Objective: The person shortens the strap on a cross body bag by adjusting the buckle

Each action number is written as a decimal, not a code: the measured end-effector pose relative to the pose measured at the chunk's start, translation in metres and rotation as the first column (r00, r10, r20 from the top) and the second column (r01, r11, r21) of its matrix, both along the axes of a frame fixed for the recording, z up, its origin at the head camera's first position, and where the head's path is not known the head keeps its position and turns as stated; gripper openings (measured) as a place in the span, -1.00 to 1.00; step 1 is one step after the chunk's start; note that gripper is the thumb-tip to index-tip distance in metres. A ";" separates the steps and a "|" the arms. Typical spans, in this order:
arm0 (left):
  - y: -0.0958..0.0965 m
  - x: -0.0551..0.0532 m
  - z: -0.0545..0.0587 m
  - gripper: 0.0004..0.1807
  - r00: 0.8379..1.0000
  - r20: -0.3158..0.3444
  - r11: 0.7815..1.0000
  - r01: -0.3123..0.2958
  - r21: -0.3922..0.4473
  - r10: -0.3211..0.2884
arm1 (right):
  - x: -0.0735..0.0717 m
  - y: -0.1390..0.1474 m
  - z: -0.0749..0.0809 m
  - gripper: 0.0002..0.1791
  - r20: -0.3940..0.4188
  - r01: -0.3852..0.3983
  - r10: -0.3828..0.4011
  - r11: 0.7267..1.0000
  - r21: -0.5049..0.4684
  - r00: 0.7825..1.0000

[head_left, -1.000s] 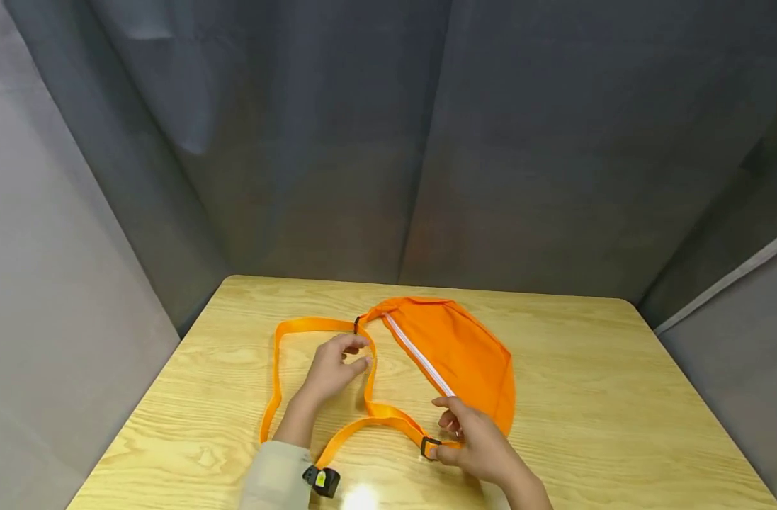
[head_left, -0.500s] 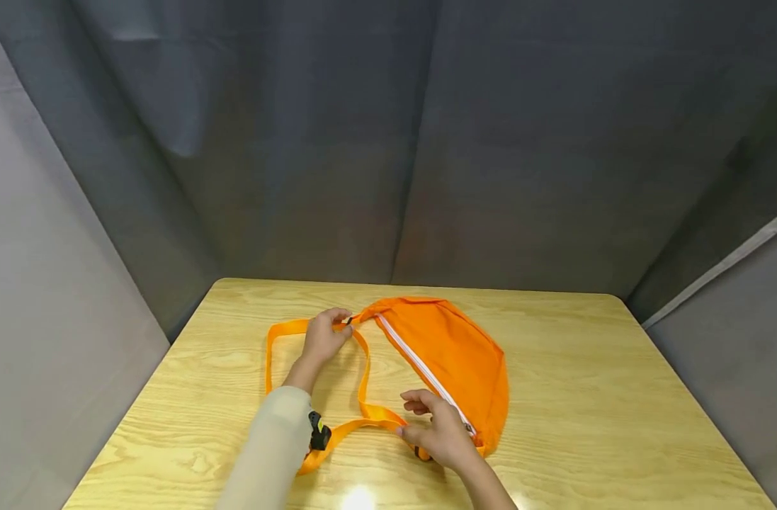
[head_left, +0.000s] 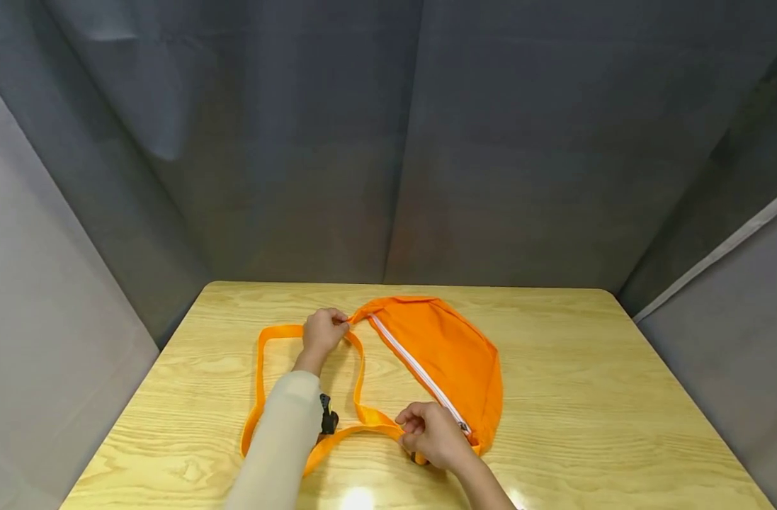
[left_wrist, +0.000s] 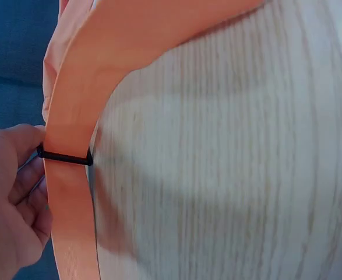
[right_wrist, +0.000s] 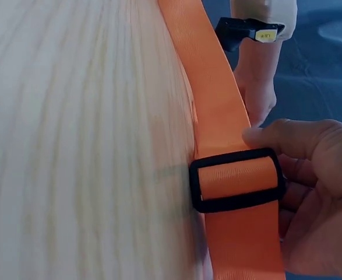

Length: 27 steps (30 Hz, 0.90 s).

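Note:
An orange waist bag (head_left: 452, 354) with a white zipper (head_left: 416, 365) lies on the table, its orange strap (head_left: 260, 382) looped out to the left. My left hand (head_left: 323, 331) pinches the strap near the bag's upper corner. In the left wrist view its fingertips are at the edge of a narrow black strap loop (left_wrist: 66, 158). Lower down, my right hand (head_left: 435, 433) grips the strap's edge beside a black slide buckle (right_wrist: 238, 204), thumb on the webbing and fingers curled behind it. In the head view, that hand mostly hides the buckle.
The wood-grain table (head_left: 586, 397) stretches to both sides of the bag. Dark grey curtains (head_left: 299, 142) hang behind it, with lighter grey panels (head_left: 44, 283) at the sides. A small black wrist camera (head_left: 329, 416) sits at my left sleeve.
My left hand has moved up and away, from the strap's inner run to the black loop, and now pinches there. My right hand has shifted left along the strap by the slide buckle, its fingers curling in.

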State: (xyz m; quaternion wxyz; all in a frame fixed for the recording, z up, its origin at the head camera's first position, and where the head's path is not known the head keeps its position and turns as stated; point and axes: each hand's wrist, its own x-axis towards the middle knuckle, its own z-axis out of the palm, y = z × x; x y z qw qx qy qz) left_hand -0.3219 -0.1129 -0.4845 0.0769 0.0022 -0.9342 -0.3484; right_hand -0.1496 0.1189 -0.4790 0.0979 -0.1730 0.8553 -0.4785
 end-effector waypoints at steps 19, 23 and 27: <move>-0.010 0.006 -0.002 -0.94 0.997 0.082 0.997 0.003 -0.075 0.003 | -0.001 0.090 0.000 -0.81 -0.094 0.040 -0.021 0.979 0.202 0.995; -0.013 0.010 -0.001 -0.93 0.996 0.091 0.996 -0.001 -0.089 0.009 | 0.000 0.110 -0.001 -0.77 -0.138 0.138 -0.104 0.956 0.260 0.985; -0.016 0.016 -0.001 -0.93 0.994 0.112 0.998 -0.008 -0.069 0.016 | -0.002 0.127 0.000 -0.75 -0.187 0.226 -0.171 0.917 0.330 0.967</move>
